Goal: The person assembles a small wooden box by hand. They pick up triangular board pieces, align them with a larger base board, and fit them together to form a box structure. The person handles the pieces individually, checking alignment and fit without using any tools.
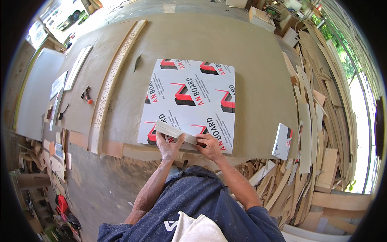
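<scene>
Pale strip: a narrow, straight, off-white length [171, 130] with lines running along it; whether it was one grooved piece or several stacked together could not be told.
Place: slantwise over the near edge of a printed board [161, 111], its left end farther from the body; resting or lifted, unclear.
Left hand: partly closed [170, 148], thumb and fingers gripping the strip's near side toward its middle.
Right hand: fingers curled in [209, 147], holding the strip's right end.
Board: white, with repeated red and black block shapes and slanted lettering, flat on the brown table [258, 52].
Hidden: the strip's right tip, behind the right fingers; its underside; the board beneath it.
Cut off: the white cloth [201, 229] at the lower edge.
Hard to make out: the small red-and-black tool [87, 95] on the left, its kind uncertain.
</scene>
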{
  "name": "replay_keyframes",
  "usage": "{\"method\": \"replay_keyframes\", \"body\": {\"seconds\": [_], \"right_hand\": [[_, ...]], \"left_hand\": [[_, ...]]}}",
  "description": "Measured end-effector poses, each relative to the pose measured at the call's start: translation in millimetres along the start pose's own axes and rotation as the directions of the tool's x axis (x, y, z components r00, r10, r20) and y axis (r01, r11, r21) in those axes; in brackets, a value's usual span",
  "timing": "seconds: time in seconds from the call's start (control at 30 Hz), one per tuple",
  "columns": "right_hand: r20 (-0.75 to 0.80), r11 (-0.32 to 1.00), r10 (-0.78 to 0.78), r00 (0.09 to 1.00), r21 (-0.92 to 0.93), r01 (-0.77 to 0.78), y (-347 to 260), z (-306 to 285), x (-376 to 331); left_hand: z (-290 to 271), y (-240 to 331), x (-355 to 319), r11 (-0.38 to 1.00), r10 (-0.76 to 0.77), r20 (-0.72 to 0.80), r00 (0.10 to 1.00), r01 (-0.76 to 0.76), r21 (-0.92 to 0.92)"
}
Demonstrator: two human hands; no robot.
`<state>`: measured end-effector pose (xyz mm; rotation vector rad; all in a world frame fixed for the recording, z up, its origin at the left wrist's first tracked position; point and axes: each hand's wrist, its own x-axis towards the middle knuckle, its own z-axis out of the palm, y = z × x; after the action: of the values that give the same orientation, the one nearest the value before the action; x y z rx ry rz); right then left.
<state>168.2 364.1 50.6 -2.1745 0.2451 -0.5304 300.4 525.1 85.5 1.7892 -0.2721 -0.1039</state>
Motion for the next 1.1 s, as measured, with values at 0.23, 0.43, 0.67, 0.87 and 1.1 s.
{"method": "replay_keyframes", "body": {"seconds": [0.23, 0.43, 0.67, 0.87, 1.1], "right_hand": [[-0.025, 0.985, -0.008, 1.000, -0.173, 0.004, -9.7, 9.0, 7.3], [-0.016, 0.987, -0.036, 0.999, -0.155, 0.033, -15.9, 10.0, 13.2], [0.010, 0.977, -0.051, 0.999, -0.205, 0.052, -16.5, 10.9, 17.5], [0.046, 0.974, -0.063, 0.997, -0.217, 0.072, -21.1, 10.5, 23.8], [0.046, 0.970, -0.019, 0.999, -0.240, 0.030, -29.2, 13.5, 25.6]], "left_hand": [[-1.7, -9.0, -0.4, 0.999, 0.048, -0.021, 0.999, -0.048, 0.009], [-7.4, -8.2, 1.1, 0.994, 0.076, -0.040, 0.996, -0.073, 0.078], [-10.4, -6.0, -0.2, 0.981, 0.143, -0.062, 0.988, -0.133, 0.142], [-3.9, -11.2, 0.8, 0.970, 0.209, -0.070, 0.975, -0.198, 0.140], [-0.7, -19.9, 1.8, 0.979, 0.173, -0.026, 0.985, -0.170, 0.110]]}}
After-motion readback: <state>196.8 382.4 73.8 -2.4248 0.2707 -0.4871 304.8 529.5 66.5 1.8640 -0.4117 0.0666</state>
